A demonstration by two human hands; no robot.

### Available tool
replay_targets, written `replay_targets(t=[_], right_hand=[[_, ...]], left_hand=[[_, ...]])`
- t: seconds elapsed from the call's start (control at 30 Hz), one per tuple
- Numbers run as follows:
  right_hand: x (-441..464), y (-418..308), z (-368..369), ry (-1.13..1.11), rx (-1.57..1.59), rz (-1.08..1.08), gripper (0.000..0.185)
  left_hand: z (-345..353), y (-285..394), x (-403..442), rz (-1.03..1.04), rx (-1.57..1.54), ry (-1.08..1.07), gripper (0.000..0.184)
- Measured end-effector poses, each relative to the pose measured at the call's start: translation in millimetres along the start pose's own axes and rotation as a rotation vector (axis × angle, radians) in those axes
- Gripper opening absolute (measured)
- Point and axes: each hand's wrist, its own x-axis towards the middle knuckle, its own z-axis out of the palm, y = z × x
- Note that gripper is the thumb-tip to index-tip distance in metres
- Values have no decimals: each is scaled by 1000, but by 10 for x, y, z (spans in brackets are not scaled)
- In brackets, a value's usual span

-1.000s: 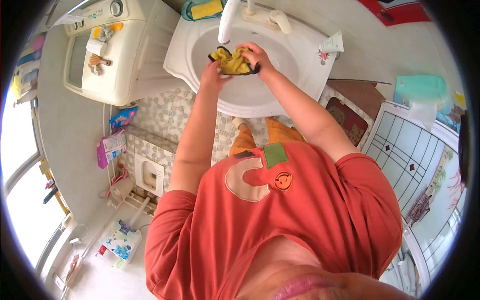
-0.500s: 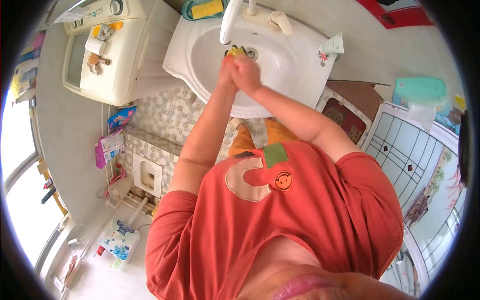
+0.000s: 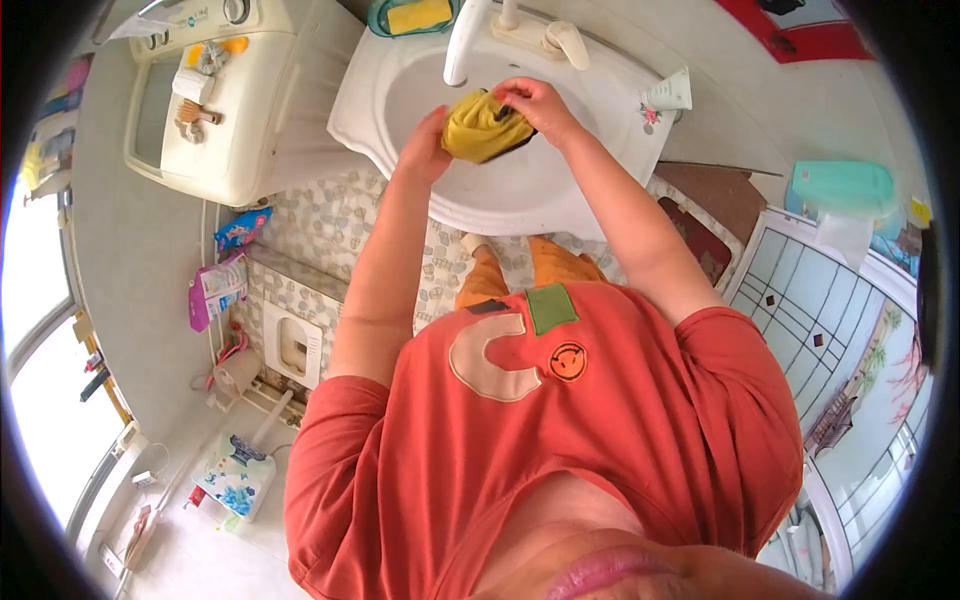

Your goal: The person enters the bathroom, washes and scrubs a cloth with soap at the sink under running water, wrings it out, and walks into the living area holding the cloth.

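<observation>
A crumpled yellow cloth [image 3: 482,128] with dark edging is held above the white sink basin [image 3: 580,150]. My left hand [image 3: 428,146] grips its left side, with the fingertips partly hidden behind it. On the upper right, my right hand [image 3: 535,105] pinches a dark part of the cloth between thumb and fingers. The white faucet spout [image 3: 462,45] comes down just above and behind the cloth. I cannot see any water running from it.
A green soap dish with a yellow sponge [image 3: 420,15] sits at the sink's back left. The faucet handle [image 3: 567,45] is behind the basin, and a white tube [image 3: 668,92] stands on the right rim. A washing machine [image 3: 215,100] with a brush [image 3: 198,114] on top is at left.
The cloth was squeezed small between my clasped hands low in the basin. Now my hands have moved apart and up, and the cloth is spread wider between them.
</observation>
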Motion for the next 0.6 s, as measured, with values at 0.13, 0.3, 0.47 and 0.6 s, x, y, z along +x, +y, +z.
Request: replay_targets(t=[0.13, 0.3, 0.47, 0.6], right_hand=[[-82, 52, 440, 301, -142, -56, 28], [-487, 28, 942, 306, -673, -318, 30], [-50, -10, 468, 533, -644, 8, 31], [-444, -47, 983, 412, -630, -381, 25]], left_hand=[[321, -156, -308, -150, -388, 231, 51], [105, -633, 113, 76, -317, 73, 42], [499, -569, 57, 42, -278, 284, 34], [299, -542, 108, 3, -524, 128, 34]])
